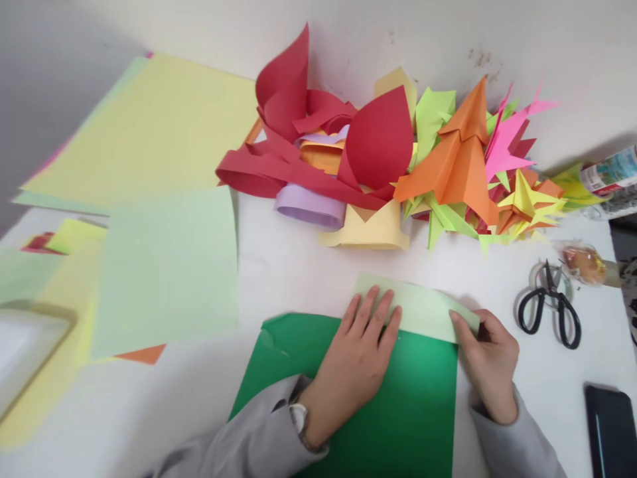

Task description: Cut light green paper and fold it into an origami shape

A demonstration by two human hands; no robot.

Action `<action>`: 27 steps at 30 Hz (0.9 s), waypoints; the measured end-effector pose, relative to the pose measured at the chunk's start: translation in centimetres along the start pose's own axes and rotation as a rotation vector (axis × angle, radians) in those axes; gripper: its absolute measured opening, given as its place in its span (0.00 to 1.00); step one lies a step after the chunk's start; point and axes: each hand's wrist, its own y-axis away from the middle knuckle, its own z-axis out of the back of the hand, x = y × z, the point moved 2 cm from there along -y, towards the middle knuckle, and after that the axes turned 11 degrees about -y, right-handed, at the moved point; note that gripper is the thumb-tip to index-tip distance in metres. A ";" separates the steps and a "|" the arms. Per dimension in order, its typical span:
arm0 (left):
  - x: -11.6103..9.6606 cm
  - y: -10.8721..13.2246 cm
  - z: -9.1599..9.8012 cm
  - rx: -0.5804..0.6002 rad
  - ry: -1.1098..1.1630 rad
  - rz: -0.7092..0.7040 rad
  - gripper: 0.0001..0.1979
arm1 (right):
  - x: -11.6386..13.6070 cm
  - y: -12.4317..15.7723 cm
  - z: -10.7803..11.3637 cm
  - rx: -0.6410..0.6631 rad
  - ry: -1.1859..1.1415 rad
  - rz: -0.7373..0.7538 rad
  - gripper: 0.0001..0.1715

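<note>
A folded strip of light green paper (pixel 423 307) lies on the white table, overlapping the top edge of a dark green sheet (pixel 398 405). My left hand (pixel 355 358) rests flat on both, fingers stretched out and pressing the strip's left end. At the strip's right end, my right hand (pixel 490 362) has its fingers curled and pinches the corner. Both arms wear grey sleeves, and a watch sits on the left wrist.
A heap of folded paper shapes (pixel 398 166) in red, orange, yellow, green and pink lies against the wall. Loose pale green (pixel 166 265) and yellow sheets (pixel 149 126) cover the left. Black scissors (pixel 550 309) and a dark phone (pixel 611 428) lie at the right.
</note>
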 end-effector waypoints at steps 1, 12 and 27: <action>0.0 0.0 -0.1 0.002 0.001 -0.001 0.22 | -0.1 0.0 0.0 -0.007 -0.001 -0.012 0.15; 0.1 0.0 -0.3 -0.018 0.034 0.018 0.22 | 0.4 0.2 -0.2 -0.086 -0.255 -0.059 0.28; 0.1 -0.1 -0.2 -0.041 0.066 0.019 0.19 | 0.3 -0.6 0.4 -0.167 0.080 0.017 0.27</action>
